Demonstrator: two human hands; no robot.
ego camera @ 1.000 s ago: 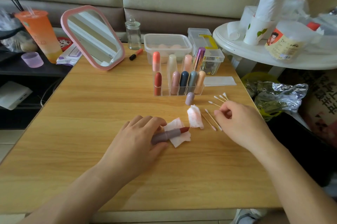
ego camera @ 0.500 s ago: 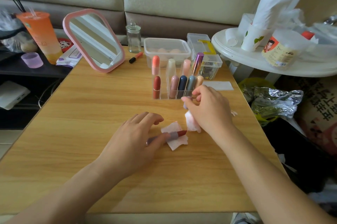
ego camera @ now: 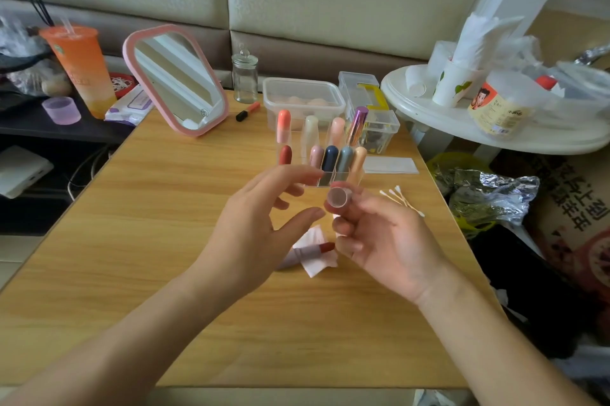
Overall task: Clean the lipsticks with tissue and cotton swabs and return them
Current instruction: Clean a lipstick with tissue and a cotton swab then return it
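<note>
Cap in the right hand (ego camera: 386, 240), lipstick (ego camera: 313, 250) uncapped on the tissue (ego camera: 317, 266).
Both hands were raised over the surface (ego camera: 165, 240). The left hand (ego camera: 254, 234) was open, fingers loosely spread and holding nothing. The right pinched a small cap (ego camera: 337, 197) at its fingertips, open end toward the camera. Between and below them the lipstick lay on the tissue. Farther right lay the swabs (ego camera: 401, 198); behind stood the rack (ego camera: 341, 174) of lipsticks, then the mirror (ego camera: 178, 82).
</note>
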